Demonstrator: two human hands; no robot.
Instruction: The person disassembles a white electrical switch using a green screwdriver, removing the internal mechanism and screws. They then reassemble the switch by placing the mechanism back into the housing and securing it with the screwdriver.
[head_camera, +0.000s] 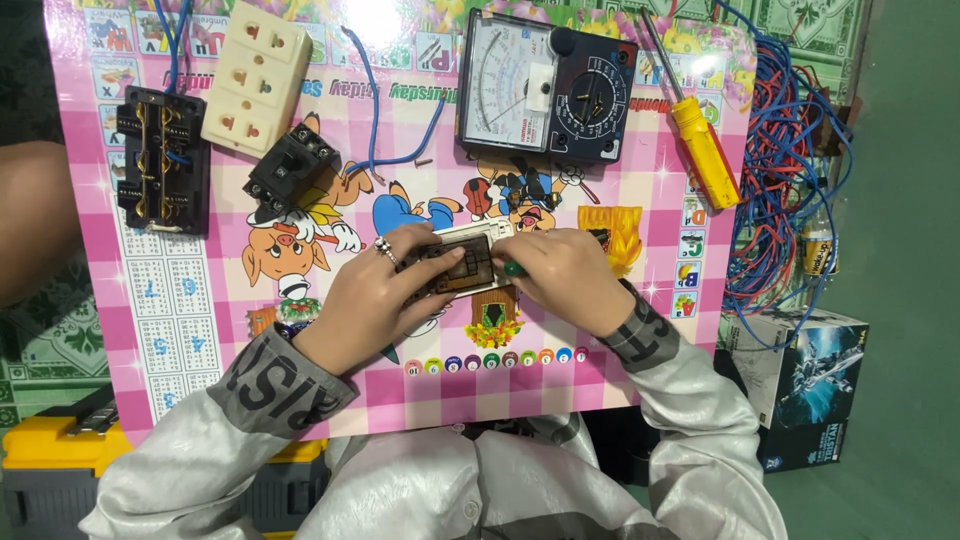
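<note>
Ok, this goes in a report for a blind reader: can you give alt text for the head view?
Left hand steadies a small switch plate on a pink board while the right hand works on it with a green-handled tool. Beyond lie a multimeter, socket strip and yellow screwdriver.

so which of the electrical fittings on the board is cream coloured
The socket strip at the top left, lying tilted with three outlets facing up. The switch block to its left and the small breaker below it are both black.
</note>
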